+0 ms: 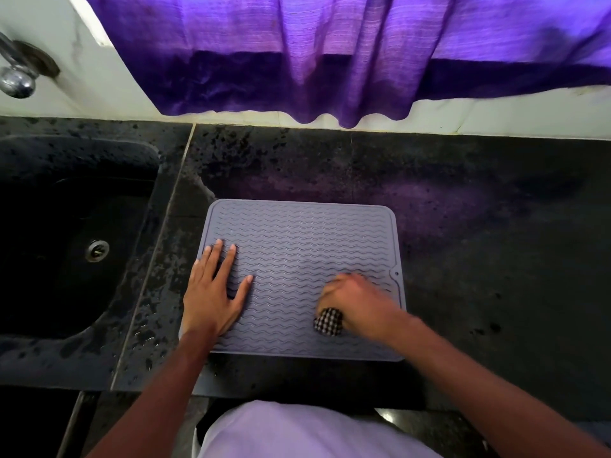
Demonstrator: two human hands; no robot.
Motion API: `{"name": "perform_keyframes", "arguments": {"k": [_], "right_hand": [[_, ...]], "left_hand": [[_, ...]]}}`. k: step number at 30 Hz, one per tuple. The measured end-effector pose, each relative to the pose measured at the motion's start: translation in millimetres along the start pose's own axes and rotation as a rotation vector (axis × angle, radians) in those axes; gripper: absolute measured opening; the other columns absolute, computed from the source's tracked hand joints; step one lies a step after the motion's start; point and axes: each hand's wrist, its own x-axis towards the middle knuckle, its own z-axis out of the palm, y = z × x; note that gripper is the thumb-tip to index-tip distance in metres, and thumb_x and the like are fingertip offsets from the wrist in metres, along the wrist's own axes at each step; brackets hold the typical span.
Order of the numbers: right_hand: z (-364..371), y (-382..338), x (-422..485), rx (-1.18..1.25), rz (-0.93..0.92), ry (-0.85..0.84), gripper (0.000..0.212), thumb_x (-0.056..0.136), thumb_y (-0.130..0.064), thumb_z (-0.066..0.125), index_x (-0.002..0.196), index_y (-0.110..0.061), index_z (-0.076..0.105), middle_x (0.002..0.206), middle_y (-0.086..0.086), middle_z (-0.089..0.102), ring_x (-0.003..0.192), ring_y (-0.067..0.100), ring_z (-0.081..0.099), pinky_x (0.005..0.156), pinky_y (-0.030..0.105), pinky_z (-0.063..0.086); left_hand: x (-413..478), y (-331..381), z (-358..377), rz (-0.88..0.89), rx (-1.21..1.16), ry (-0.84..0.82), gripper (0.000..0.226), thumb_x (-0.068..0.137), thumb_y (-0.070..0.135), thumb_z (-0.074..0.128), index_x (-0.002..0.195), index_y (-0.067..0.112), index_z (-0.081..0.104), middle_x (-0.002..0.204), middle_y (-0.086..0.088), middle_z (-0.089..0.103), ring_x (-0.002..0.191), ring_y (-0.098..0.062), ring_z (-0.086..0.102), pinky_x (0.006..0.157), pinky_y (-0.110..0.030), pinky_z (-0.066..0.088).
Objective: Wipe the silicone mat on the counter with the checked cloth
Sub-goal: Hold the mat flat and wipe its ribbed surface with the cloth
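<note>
Head view: black counter [463,226], grey silicone mat [297,246] at near centre, left hand [211,292] flat and released pinning mat's left edge, right hand [355,300] clenched on bunched checked cloth [328,321] near-right; best firm overlapping strokes along ridges, mat held still.

Purple curtain [330,54] above black counter [463,193], sink [66,226].

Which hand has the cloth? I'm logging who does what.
The right hand, closed around the bunched checked cloth on the mat. The left hand lies flat and empty, holding the mat down.
</note>
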Motion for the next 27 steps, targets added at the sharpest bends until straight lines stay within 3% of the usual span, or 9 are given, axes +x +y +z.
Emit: {"name": "perform_keyframes", "arguments": {"k": [3,8,13,19,22,27], "right_hand": [[17.6,-7.5,-2.0,-0.038,-0.047,0.008,0.045,0.069,-0.001,0.072,0.107,-0.026,0.07,0.102,-0.009,0.069,0.096,0.014,0.052,0.087,0.026,0.038],[8.8,6.9,-19.6,-0.075,0.025,-0.039,0.044,0.068,-0.002,0.07,0.104,-0.028,0.072,0.1,-0.009,0.07,0.098,0.015,0.054,0.088,0.033,0.046],[-1.5,31.4,-45.5,-0.087,0.059,-0.076,0.054,0.05,0.001,0.072,0.091,-0.033,0.075,0.091,-0.016,0.071,0.091,0.013,0.059,0.08,0.026,0.048],[-19.2,44.7,-59.8,-0.169,0.166,-0.172,0.036,0.076,-0.009,0.064,0.102,-0.033,0.072,0.107,-0.013,0.068,0.106,0.01,0.057,0.093,0.026,0.043],[-25.9,38.0,-55.8,-0.156,0.184,-0.198,0.032,0.08,-0.009,0.062,0.101,-0.032,0.071,0.108,-0.011,0.067,0.107,0.01,0.058,0.097,0.03,0.044],[-10.0,1.1,-21.2,0.061,0.022,-0.089,0.032,0.078,-0.004,0.065,0.099,-0.027,0.072,0.1,-0.01,0.07,0.102,0.006,0.058,0.098,0.027,0.044]], "left_hand": [[0.5,-1.4,-0.4,0.003,0.003,-0.002,0.075,0.098,0.063,0.039,0.159,0.02,0.035,0.168,-0.006,0.025,0.156,-0.024,0.02,0.126,-0.048,0.022],[0.3,-1.9,-1.0,0.011,-0.001,0.013,0.073,0.099,0.062,0.041,0.158,0.02,0.037,0.168,-0.005,0.027,0.156,-0.023,0.022,0.126,-0.046,0.022],[0.1,-1.8,-0.9,0.013,-0.004,0.015,0.074,0.098,0.062,0.04,0.158,0.02,0.036,0.168,-0.005,0.027,0.156,-0.022,0.021,0.126,-0.046,0.022],[0.3,-1.1,-0.6,0.009,-0.008,0.014,0.074,0.098,0.062,0.04,0.158,0.019,0.037,0.168,-0.006,0.026,0.156,-0.024,0.021,0.126,-0.047,0.021],[0.7,-0.1,-0.8,0.005,-0.011,0.02,0.075,0.098,0.062,0.041,0.158,0.018,0.038,0.167,-0.007,0.027,0.156,-0.024,0.022,0.126,-0.047,0.021],[0.0,-0.8,-0.2,0.01,-0.01,0.022,0.075,0.098,0.063,0.04,0.157,0.017,0.039,0.167,-0.007,0.028,0.155,-0.025,0.023,0.126,-0.047,0.021]]}}
